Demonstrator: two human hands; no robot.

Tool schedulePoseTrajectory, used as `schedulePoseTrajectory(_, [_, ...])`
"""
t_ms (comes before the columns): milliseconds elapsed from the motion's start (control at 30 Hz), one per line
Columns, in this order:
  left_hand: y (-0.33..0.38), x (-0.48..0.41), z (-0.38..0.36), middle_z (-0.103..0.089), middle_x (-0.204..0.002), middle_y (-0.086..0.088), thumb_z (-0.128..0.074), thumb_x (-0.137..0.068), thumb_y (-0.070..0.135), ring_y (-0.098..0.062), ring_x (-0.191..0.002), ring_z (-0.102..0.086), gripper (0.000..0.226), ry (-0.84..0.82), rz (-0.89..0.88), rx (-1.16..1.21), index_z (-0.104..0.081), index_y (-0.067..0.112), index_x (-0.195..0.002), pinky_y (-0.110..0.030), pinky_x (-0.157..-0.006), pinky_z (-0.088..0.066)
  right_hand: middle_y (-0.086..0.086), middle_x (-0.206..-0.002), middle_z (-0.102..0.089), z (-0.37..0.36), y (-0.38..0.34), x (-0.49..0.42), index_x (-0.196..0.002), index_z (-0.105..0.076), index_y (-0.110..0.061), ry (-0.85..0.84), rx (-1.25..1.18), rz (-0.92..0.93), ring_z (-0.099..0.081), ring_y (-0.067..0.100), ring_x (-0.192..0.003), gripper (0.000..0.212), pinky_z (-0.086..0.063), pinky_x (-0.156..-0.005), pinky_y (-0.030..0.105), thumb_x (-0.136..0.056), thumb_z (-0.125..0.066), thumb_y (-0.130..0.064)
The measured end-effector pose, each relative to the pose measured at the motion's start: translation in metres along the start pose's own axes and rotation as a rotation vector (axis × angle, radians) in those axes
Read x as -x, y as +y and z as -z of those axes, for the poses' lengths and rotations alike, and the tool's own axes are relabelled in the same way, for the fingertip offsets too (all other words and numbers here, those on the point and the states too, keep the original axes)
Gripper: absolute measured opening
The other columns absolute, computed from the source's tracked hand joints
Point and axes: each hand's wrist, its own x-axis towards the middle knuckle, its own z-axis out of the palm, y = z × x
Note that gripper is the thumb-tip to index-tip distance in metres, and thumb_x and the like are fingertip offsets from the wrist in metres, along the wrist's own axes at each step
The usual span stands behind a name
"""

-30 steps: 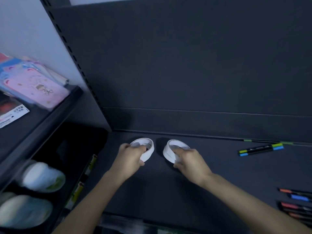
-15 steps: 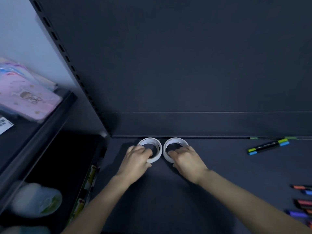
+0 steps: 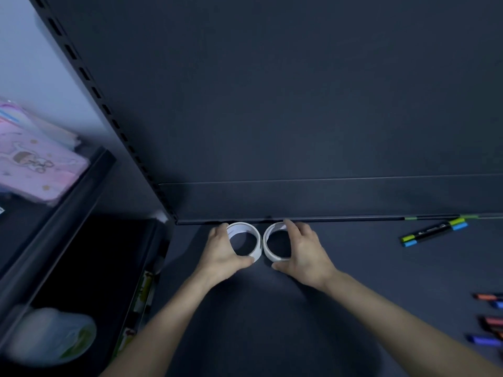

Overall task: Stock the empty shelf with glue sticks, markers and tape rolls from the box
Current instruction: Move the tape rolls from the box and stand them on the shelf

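Two white tape rolls lie flat side by side at the back left of the dark shelf (image 3: 353,268), close to its back wall. My left hand (image 3: 221,254) curls round the left tape roll (image 3: 246,231), thumb at its near rim and fingers at its far left rim. My right hand (image 3: 304,253) holds the right tape roll (image 3: 269,235) the same way from the right side. The two rolls almost touch each other. A pair of markers (image 3: 434,232) with green and blue caps lies at the back right.
Several orange, red and purple markers (image 3: 490,319) lie at the shelf's right edge. The neighbouring shelving unit on the left holds pink notebooks (image 3: 35,170) on top and a pale wrapped item (image 3: 51,336) below. A perforated upright (image 3: 109,110) separates the two units.
Both hands slid the two tape rolls back toward the shelf's rear wall and laid them flat. The hands now grip the rolls from their outer sides.
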Motion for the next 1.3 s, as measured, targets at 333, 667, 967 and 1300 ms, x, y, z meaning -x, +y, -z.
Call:
schedulePoseTrajectory(333, [0.002,0.000,-0.002,-0.017,-0.154,-0.001,-0.083,-0.067,0.026,-0.013,-0.141,-0.023,0.112,-0.078,-0.018,-0.016,-0.011,0.015,-0.151,-0.017,-0.104,-0.020,0.004,-0.144,-0.025,-0.002,0.000,-0.003,-0.150,-0.016,-0.024,0.029,-0.040,-0.013,-0.026,0.023,-0.131,0.100,-0.032,-0.109,0.030,-0.072,-0.077,-0.033])
schedulePoseTrajectory(667, [0.003,-0.002,-0.003,-0.022,-0.150,-0.001,-0.079,-0.067,0.018,-0.014,-0.137,-0.028,0.105,-0.062,-0.006,-0.010,-0.014,0.017,-0.151,-0.015,-0.100,-0.022,0.005,-0.140,-0.028,-0.006,-0.004,-0.002,-0.152,-0.009,-0.023,0.052,-0.088,-0.052,-0.027,0.023,-0.132,0.102,-0.032,-0.106,0.027,-0.075,-0.074,-0.029])
schedulePoseTrajectory(967, [0.005,0.005,-0.006,-0.014,-0.154,-0.001,-0.075,-0.072,0.019,-0.014,-0.140,-0.023,0.105,-0.043,-0.030,-0.035,-0.008,0.017,-0.152,-0.015,-0.100,-0.023,0.008,-0.152,-0.013,-0.004,-0.007,0.002,-0.152,0.000,-0.028,-0.013,-0.115,-0.079,-0.015,0.025,-0.141,0.111,-0.030,-0.113,0.035,-0.072,-0.078,-0.024])
schedulePoseTrajectory(1300, [0.051,0.053,-0.028,-0.050,-0.133,-0.005,-0.074,-0.077,0.012,-0.017,-0.126,-0.043,0.056,0.239,-0.426,0.013,-0.053,0.007,-0.128,-0.021,-0.102,-0.030,0.004,-0.122,-0.058,0.030,0.036,0.094,-0.130,-0.055,-0.014,0.288,-0.193,-0.172,-0.058,0.016,-0.109,0.046,-0.042,-0.097,0.020,-0.087,-0.066,-0.021])
